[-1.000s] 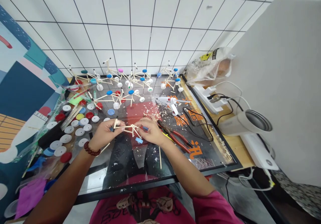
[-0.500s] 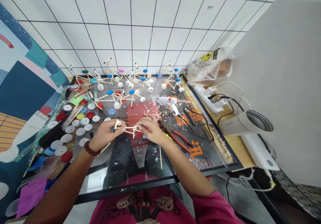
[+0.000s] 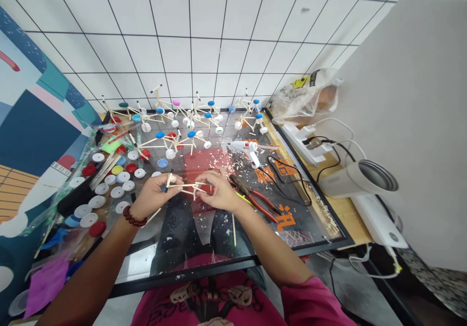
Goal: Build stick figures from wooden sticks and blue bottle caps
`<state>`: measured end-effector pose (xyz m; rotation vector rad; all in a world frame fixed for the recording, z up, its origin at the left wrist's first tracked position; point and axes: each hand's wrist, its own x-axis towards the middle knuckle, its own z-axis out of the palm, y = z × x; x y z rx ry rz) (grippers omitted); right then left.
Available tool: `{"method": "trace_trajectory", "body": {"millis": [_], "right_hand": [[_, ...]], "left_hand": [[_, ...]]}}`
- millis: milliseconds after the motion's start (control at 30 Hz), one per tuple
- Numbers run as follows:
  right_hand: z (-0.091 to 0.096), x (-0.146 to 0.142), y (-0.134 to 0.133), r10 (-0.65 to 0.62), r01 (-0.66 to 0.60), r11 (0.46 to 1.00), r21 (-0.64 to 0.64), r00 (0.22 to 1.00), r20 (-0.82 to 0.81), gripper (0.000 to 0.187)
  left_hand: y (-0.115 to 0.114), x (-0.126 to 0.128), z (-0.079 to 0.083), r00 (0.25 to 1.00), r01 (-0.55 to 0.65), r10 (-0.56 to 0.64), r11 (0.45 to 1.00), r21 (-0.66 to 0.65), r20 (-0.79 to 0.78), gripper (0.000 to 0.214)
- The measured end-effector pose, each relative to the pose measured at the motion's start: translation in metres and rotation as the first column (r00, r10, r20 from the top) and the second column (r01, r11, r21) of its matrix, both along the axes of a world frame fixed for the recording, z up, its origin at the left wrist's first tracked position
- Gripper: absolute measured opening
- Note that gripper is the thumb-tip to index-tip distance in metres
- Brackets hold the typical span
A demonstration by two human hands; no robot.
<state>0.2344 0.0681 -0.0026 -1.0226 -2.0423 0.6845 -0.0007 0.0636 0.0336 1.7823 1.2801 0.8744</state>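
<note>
A: Largest first. Glass-topped table [image 3: 189, 248], dark frame, reflective. White tiled wall [image 3: 219, 34] behind it. A grey panel [image 3: 412, 112] stands along the right side.

B: Noted. On the wooden ledge to the right: clear plastic bag [image 3: 306, 97], white power strip [image 3: 304, 141] with black cables, and a white tumbler [image 3: 359, 179] lying on its side, mouth facing right.

A: Far edge of the glass: a row of finished stick models [image 3: 182, 121], thin sticks with bottle caps at the ends, blue, white, red, one pink.

B: Left side: a spread of loose bottle caps [image 3: 105, 185], mostly white, some red, a few blue and yellow. A purple sheet [image 3: 44, 284] lies at the near left corner.

A: Centre right: white glue gun [image 3: 246, 148] on the glass, wood shavings around it. Red-handled pliers [image 3: 255, 200] just beside the right wrist.

B: Hands?

A: Left hand [image 3: 151, 194], beaded bracelet at the wrist, fingers pinched together on the left end of a small stick frame [image 3: 189, 187]. Right hand [image 3: 219, 190] has fingertips closed on the frame's right end.

B: Where does the frame sit?

A: Between the two hands, held roughly level just above the glass, in front of the person's chest. One loose stick [image 3: 234, 228] lies on the glass near the right forearm.
</note>
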Motion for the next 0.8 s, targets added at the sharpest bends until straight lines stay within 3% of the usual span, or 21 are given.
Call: {"method": "trace_trajectory", "body": {"millis": [433,800], "right_hand": [[0.008,0.002,0.000,0.072,-0.072,0.996,-0.059,0.997,-0.004,0.021],[0.016,-0.001,-0.004,0.088,-0.091,0.996,0.017,0.987,0.131,0.021]], "left_hand": [[0.000,-0.003,-0.005,0.999,0.008,-0.009,1.000,0.025,0.034,0.023],[0.000,-0.007,0.003,0.999,0.042,-0.038,0.993,0.111,-0.039,0.016]]}}
